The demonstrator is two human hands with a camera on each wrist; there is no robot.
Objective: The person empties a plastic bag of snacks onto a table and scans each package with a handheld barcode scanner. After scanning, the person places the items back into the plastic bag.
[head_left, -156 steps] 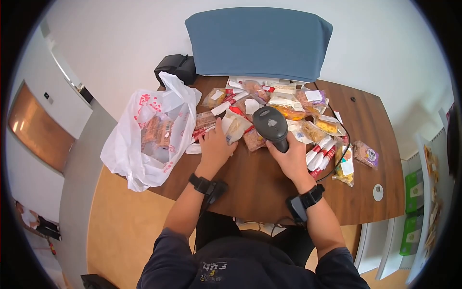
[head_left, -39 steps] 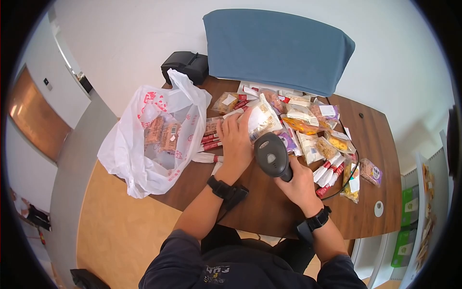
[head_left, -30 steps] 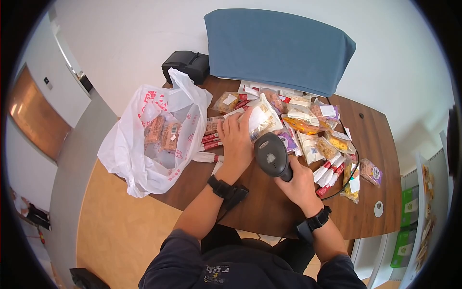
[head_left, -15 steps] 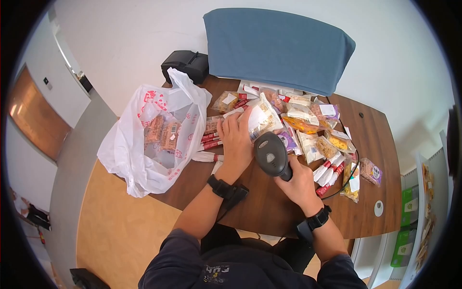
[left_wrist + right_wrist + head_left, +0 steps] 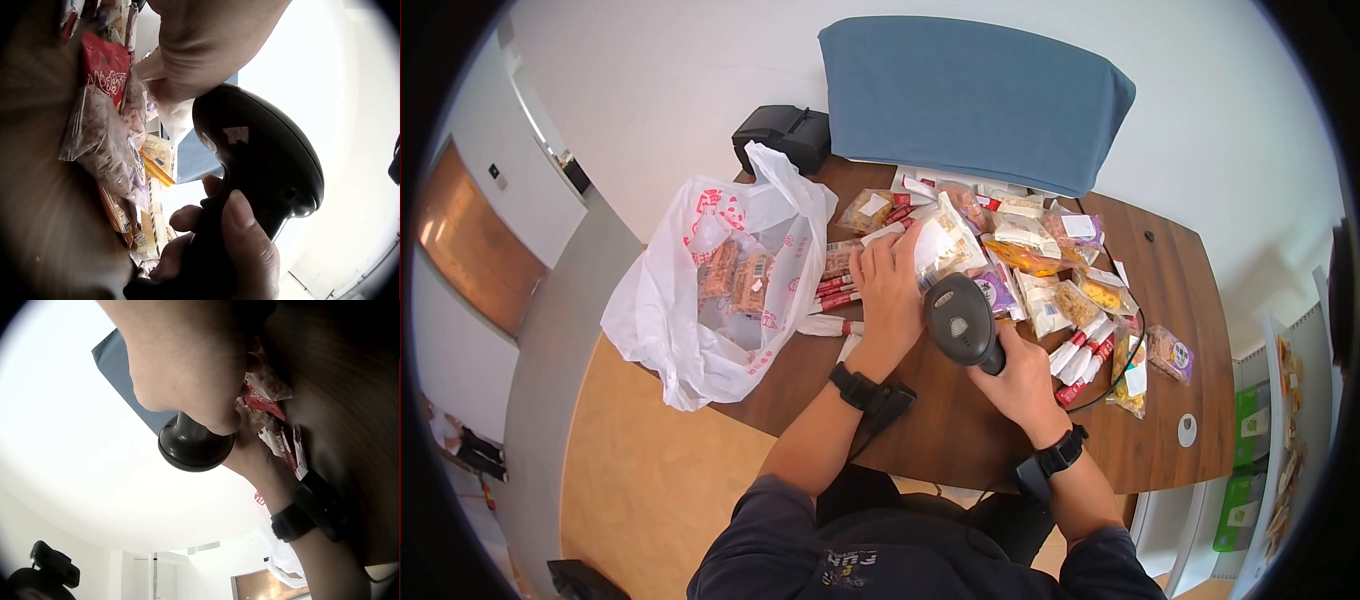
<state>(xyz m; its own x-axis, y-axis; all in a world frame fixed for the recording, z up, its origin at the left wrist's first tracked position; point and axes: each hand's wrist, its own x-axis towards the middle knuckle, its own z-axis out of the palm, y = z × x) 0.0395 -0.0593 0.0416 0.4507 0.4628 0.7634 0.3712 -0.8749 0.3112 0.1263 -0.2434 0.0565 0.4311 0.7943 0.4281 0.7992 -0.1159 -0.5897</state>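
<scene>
In the head view my left hand (image 5: 891, 300) holds a cream food packet (image 5: 948, 245) with a white label, raised at the edge of the pile. My right hand (image 5: 1018, 378) grips a black handheld scanner (image 5: 962, 322) by its handle, the head close to that packet. The left wrist view shows the right fingers and thumb curled round the scanner (image 5: 262, 147); the left fingertips are hidden there. Beneath the hands lie a purple-labelled packet (image 5: 997, 292) and red-and-white sticks (image 5: 836, 292).
A white plastic bag (image 5: 662, 300) holding pink-brown packets stands at the table's left. Behind it sits a black device (image 5: 783, 138), beside a blue cloth-covered object (image 5: 975, 105). More packets, among them yellow ones (image 5: 1103, 291), spread rightward, with a black cable along them.
Since the earliest frame, my left hand has taken hold of the cream packet and lifted it, and the scanner has moved lower. Over the last second both hands have stayed almost still.
</scene>
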